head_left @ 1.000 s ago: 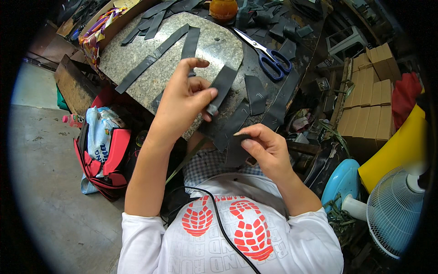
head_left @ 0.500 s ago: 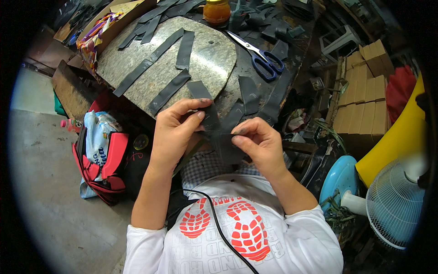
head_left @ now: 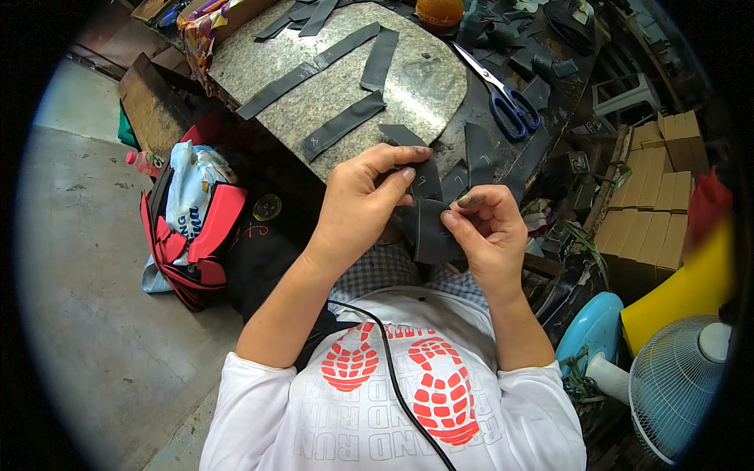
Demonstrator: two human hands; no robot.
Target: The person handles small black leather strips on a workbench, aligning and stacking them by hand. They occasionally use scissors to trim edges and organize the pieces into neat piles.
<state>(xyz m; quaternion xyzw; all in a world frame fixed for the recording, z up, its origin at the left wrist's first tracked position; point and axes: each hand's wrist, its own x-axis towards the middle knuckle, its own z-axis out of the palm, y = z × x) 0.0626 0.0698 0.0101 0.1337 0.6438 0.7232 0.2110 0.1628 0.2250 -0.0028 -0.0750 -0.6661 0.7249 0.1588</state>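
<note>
Between my hands hangs a dark rubber-like strip [head_left: 434, 235], its lower part curled over my lap. My left hand [head_left: 369, 196] pinches it near the upper part, thumb and forefinger closed. At its right edge my right hand [head_left: 493, 228] grips it between thumb and fingertips, which are smudged dark. Whether it is one strip or two pieces laid together I cannot tell. Just beyond, several similar dark strips [head_left: 343, 125] lie on a speckled stone slab [head_left: 275, 78], some bearing pale marks. More strips [head_left: 479, 155] lie on the dark bench to its right.
Blue-handled scissors [head_left: 503, 98] lie spread on the bench right of the slab. Behind them are an orange jar [head_left: 437, 11] and dark scraps. A red-black bag [head_left: 212, 228] stands at left. Stacked brown boxes [head_left: 648, 188] and a white fan [head_left: 679, 385] are at right.
The view has shifted, so the bench sits further right and higher. The held strip's lower part has turned to show a broader curled face; both hands keep their pinch.
</note>
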